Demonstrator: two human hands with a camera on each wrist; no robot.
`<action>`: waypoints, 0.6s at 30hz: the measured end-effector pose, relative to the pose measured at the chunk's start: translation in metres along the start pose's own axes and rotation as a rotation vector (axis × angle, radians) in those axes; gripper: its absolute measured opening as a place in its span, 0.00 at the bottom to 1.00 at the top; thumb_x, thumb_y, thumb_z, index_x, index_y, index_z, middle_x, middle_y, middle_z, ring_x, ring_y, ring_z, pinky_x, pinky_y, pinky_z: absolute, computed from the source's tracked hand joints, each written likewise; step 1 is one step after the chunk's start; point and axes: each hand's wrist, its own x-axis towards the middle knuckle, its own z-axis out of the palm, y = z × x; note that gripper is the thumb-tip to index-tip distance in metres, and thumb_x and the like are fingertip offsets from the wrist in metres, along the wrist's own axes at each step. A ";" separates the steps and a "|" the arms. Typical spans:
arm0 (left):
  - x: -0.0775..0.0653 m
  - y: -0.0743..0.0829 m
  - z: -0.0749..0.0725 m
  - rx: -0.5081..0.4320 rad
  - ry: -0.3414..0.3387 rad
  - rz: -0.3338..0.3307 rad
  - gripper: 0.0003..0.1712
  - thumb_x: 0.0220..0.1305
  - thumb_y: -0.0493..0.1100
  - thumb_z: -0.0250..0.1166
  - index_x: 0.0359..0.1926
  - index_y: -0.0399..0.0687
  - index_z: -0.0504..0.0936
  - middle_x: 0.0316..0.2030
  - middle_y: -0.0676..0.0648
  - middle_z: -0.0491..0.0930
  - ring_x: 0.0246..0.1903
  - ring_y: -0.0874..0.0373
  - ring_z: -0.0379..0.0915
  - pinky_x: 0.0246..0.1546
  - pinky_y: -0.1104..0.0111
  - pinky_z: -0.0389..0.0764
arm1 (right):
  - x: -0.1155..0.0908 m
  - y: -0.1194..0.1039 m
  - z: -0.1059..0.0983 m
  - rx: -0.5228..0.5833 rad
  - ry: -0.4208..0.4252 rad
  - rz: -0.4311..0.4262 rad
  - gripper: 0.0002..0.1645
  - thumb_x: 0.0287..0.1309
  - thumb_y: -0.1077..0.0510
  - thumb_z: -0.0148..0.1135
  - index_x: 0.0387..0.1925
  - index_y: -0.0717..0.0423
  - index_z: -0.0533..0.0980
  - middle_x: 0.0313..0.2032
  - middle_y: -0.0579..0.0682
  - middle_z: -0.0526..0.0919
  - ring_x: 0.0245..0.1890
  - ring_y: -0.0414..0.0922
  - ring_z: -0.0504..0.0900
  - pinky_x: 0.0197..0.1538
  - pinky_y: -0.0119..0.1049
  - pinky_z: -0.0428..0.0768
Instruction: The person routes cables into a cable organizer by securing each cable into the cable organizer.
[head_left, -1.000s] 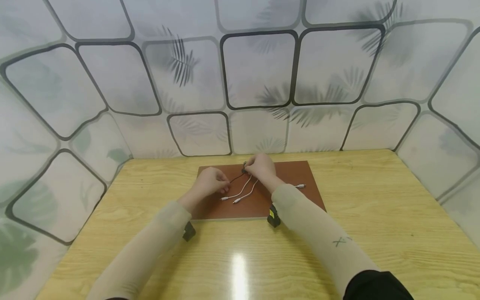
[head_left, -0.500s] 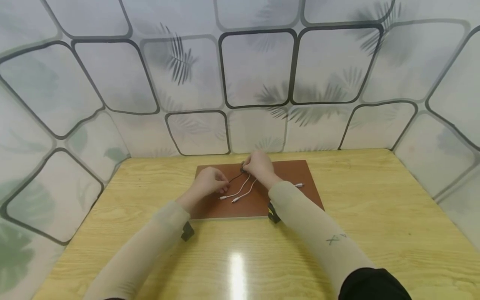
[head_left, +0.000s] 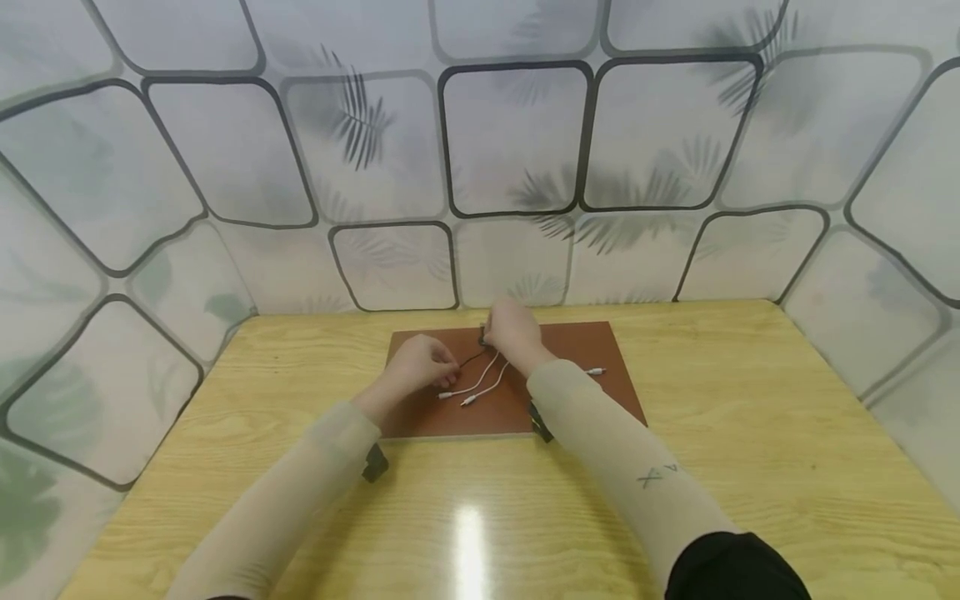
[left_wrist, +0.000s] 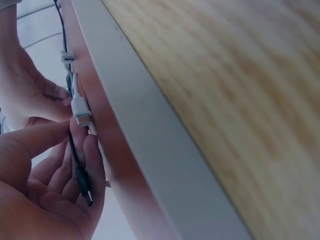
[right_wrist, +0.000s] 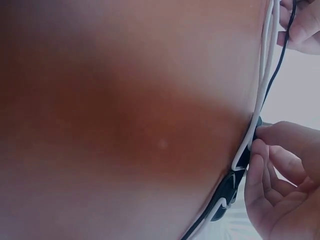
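Pinched between the thumb and fingers of my left hand [head_left: 422, 363] is a thin black cable [right_wrist: 276, 73]; its black plug [left_wrist: 85, 188] lies over the fingers in the left wrist view. My right hand [head_left: 514, 333] pinches a narrow black piece [right_wrist: 242, 156], strap-like in look, near the board's back edge. White cables [right_wrist: 264, 75] pass through or around this piece; how they are fastened is unclear. Two white plugs, the front one [head_left: 468, 400] and another [head_left: 446, 395], lie between my hands. A further white plug [head_left: 595, 372] sticks out beyond the right forearm.
Under the cables lies a flat brown board [head_left: 577, 342] with a pale edge [left_wrist: 130, 120]. It rests on a wood-grain table [head_left: 735, 400]. A patterned curtain or wall covering [head_left: 517, 133] encloses the back and sides. Black devices, one of them [head_left: 376, 462] at the left wrist, sit under the wrists.
My right hand has shifted slightly left along the black piece, its wrist turning a little. The left hand keeps its pinch on the black cable and has barely moved.
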 end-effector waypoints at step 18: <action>-0.001 -0.005 -0.005 0.063 0.064 0.096 0.07 0.68 0.36 0.71 0.40 0.34 0.91 0.34 0.40 0.92 0.28 0.62 0.85 0.33 0.73 0.85 | -0.010 0.013 -0.012 0.180 -0.239 -0.117 0.15 0.74 0.56 0.63 0.45 0.64 0.89 0.43 0.59 0.92 0.27 0.39 0.81 0.39 0.33 0.83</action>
